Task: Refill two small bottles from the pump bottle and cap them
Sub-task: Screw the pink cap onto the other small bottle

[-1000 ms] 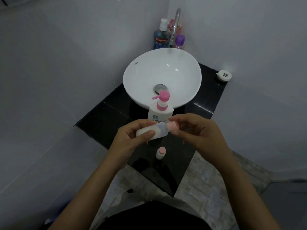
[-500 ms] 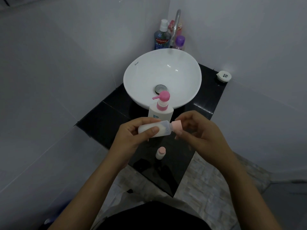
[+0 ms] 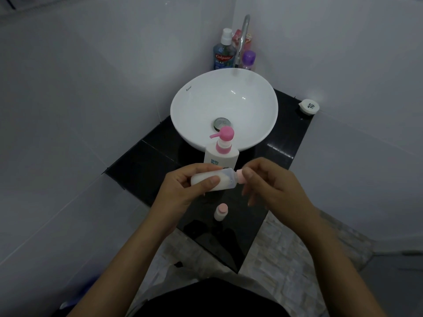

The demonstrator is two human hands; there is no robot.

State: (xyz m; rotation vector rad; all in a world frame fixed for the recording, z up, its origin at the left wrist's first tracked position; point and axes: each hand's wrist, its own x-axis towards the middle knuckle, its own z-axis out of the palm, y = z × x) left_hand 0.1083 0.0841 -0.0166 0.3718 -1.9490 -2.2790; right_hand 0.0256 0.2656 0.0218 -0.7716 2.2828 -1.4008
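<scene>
Where grey walls point(image 3: 91, 110) corner, a black counter point(image 3: 146, 161) carries a white basin point(image 3: 251, 106).

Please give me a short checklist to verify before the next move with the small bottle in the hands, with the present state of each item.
1. Left hand holds the small bottle firmly: ok, fingers wrap its body.
2. Right hand is on the pink cap: ok, fingertips pinch it.
3. Cap fully tightened or loosened: cannot tell.
4. Bottle upright so nothing spills: not ok, it lies almost sideways, cap end to the right.
5. Second small bottle stands capped on the black counter: ok.
6. Pump bottle stands within reach, behind the hands: ok.
</scene>
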